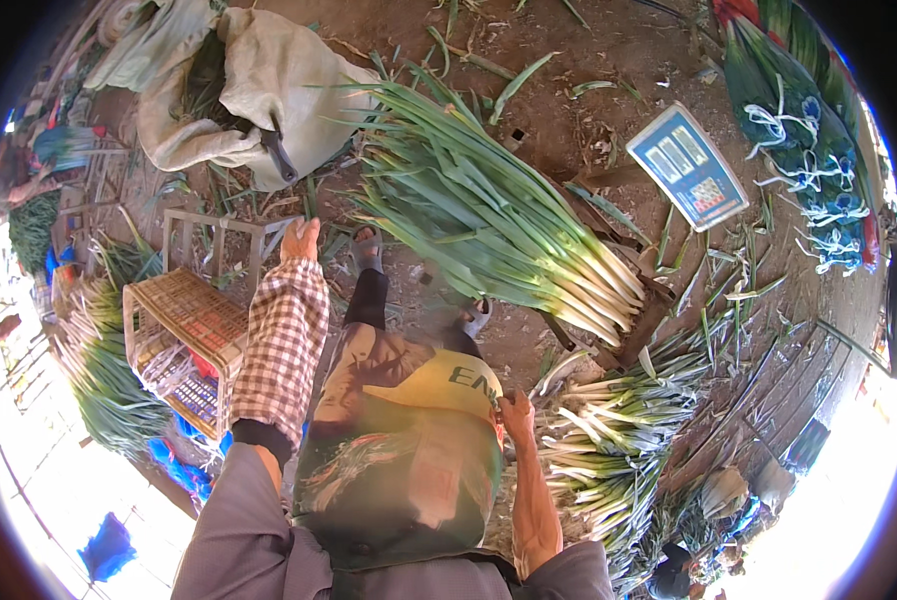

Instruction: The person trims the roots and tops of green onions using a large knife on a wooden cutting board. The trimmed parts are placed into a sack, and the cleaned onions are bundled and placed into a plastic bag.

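My left hand [301,238], below a checked sleeve cover [282,337], is at the corner of a metal frame stand [257,232]; its fingers are foreshortened, so their grip is unclear. My right hand [517,412] has its fingers curled on the side edge of the printed apron [411,450] I wear. Ahead of me a large bunch of long green onions [478,210] lies across a low metal support [647,307], white stems to the right. Beyond it stands a digital scale display [688,166]. More loose green onions [613,435] are heaped on my right.
A wicker basket [186,300] holding pale ties stands left, near a green onion pile [107,375]. A woven sack [291,75] with a dark-handled tool [277,154] is ahead. Tied blue-wrapped bundles [801,150] lie far right. A person [25,176] is at far left.
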